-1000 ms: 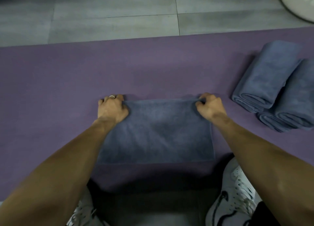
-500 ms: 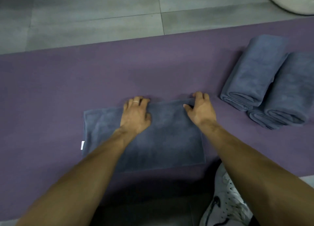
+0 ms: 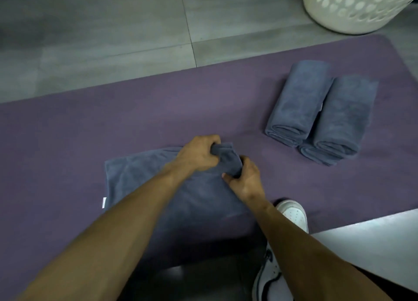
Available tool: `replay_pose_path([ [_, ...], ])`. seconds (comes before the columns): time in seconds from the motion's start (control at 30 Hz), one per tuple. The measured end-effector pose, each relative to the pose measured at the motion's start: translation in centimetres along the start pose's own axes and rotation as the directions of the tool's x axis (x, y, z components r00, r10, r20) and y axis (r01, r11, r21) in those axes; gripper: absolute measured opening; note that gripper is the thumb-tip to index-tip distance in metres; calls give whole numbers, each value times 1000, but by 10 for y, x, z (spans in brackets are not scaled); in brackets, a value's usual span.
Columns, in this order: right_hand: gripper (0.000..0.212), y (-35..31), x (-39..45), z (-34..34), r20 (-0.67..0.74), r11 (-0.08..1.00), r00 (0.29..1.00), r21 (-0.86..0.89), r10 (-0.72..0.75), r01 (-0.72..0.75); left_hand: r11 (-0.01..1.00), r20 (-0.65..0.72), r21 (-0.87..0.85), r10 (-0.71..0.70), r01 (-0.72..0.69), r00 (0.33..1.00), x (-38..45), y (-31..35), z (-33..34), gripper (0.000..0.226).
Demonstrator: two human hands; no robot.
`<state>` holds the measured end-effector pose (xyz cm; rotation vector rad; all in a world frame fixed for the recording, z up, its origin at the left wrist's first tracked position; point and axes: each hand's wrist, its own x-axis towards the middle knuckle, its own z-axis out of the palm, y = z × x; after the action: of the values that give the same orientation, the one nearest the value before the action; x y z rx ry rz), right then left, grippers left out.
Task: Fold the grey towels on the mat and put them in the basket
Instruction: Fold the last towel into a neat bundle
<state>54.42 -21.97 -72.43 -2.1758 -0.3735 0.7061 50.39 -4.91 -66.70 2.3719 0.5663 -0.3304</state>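
Note:
A grey towel [image 3: 144,183] lies folded flat on the purple mat [image 3: 67,131] in front of me. Its right end is bunched up into a roll. My left hand [image 3: 196,156] grips the far part of that roll, fingers curled round the cloth. My right hand [image 3: 245,178] grips the near part of the same roll. To the right, three rolled grey towels [image 3: 316,110] lie together on the mat. The white perforated basket [image 3: 352,6] stands on the floor beyond the mat's far right corner.
Grey floor tiles [image 3: 113,29] stretch past the mat's far edge. My white shoe [image 3: 291,214] rests on the mat's near edge, close to my right wrist. A pale strip of floor [image 3: 373,244] shows at the lower right.
Both hands have moved from lying flat on the towel's far edge to its right end, where they now clutch the cloth and roll it. The view has shifted, and the basket now shows.

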Motion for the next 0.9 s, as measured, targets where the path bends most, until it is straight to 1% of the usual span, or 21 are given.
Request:
replay_pose_path([
  [0.03,25,-3,-5,-2,38,1000,999,2,6,-6,999,-13,-10,31,-31,999,-16,4,-12,22],
  [0.1,15,-13,-19,-7,173,995,984,-93,50,-35,995,-86,-60,80,-85,993,-50,7,-34,24],
  [0.13,10,-17,-27,-11,232,993,970,-107,76,-52,991,-131,-87,88,-100,987,-68,8,-45,25],
  [0.17,8,-24,-36,-15,279,994,957,-92,83,-59,988,-169,-118,82,-103,982,-87,8,-55,25],
  [0.23,14,-39,-50,-26,307,997,951,-73,42,-21,978,-233,-175,74,-117,970,-124,7,-75,26],
  [0.3,19,-61,-65,-39,297,986,953,-132,-57,101,966,-314,-209,78,-149,946,-162,9,-92,29],
  [0.37,11,-90,-82,-54,274,956,949,-200,-154,213,950,-390,-259,62,-174,919,-197,11,-104,17],
  [0.4,5,-106,-92,-62,273,938,941,-223,-202,266,937,-424,-305,25,-169,905,-214,13,-109,10],
  [0.47,5,-136,-114,-77,245,900,920,-242,-306,363,891,-485,-434,-102,-138,869,-245,16,-118,7],
  [0.57,4,-176,-152,-103,122,872,889,-172,-442,458,784,-556,-594,-241,-178,796,-289,26,-132,12],
  [0.67,10,-213,-193,-124,5,837,838,-47,-546,545,711,-632,-646,-294,-277,717,-331,34,-140,11],
  [0.7,12,-222,-205,-129,-20,822,822,-16,-569,569,685,-649,-658,-308,-312,695,-341,35,-141,11],
  [0.77,14,-235,-220,-136,-51,829,828,17,-558,559,648,-653,-683,-335,-337,680,-353,34,-142,9],
  [0.83,16,-242,-225,-136,-40,865,864,-24,-502,501,646,-640,-696,-361,-313,678,-357,35,-142,7],
  [0.9,17,-244,-219,-133,-13,900,904,-93,-428,425,670,-634,-690,-378,-274,675,-350,35,-140,7],
])
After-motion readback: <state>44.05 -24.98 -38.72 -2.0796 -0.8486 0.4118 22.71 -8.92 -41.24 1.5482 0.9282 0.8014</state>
